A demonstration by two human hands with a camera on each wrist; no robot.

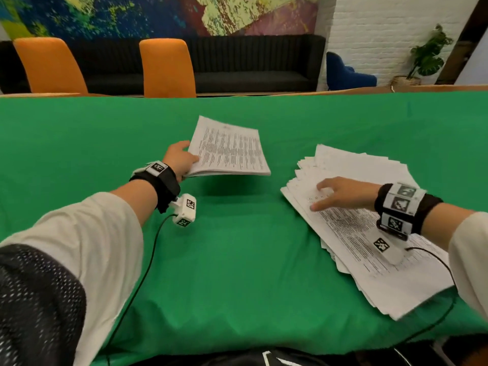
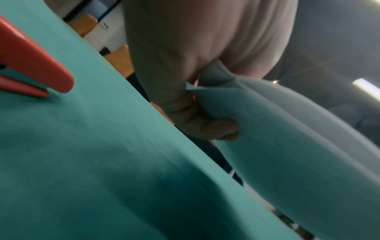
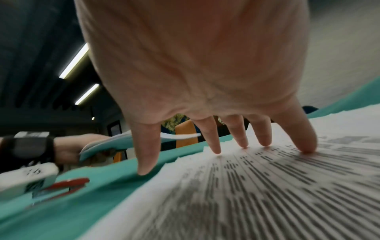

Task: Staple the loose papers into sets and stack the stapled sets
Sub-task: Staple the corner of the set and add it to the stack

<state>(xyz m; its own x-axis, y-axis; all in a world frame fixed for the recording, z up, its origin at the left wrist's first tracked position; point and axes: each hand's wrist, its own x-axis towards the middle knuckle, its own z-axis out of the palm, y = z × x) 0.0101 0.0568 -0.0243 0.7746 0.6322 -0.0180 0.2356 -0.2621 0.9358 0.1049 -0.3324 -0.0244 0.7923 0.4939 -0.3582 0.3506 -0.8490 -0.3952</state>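
Note:
My left hand [image 1: 182, 160] grips a set of printed papers [image 1: 228, 149] by its left edge and holds it in the air above the green cloth; the left wrist view shows the fingers [image 2: 207, 128] curled under the sheets [image 2: 298, 146]. My right hand [image 1: 340, 192] lies spread on a fanned pile of loose printed papers [image 1: 369, 233] at the right, its fingertips [image 3: 242, 142] pressing the top sheet [image 3: 267, 186]. A red stapler [image 2: 30, 65] lies on the cloth left of my left hand, also seen as the stapler [image 3: 68, 186] in the right wrist view; the head view does not show it.
A green cloth [image 1: 237, 260] covers the table. Two orange chairs [image 1: 167, 67] stand behind its far edge, with a dark sofa behind them. A black cable [image 1: 142, 273] runs from my left wrist camera toward the near edge.

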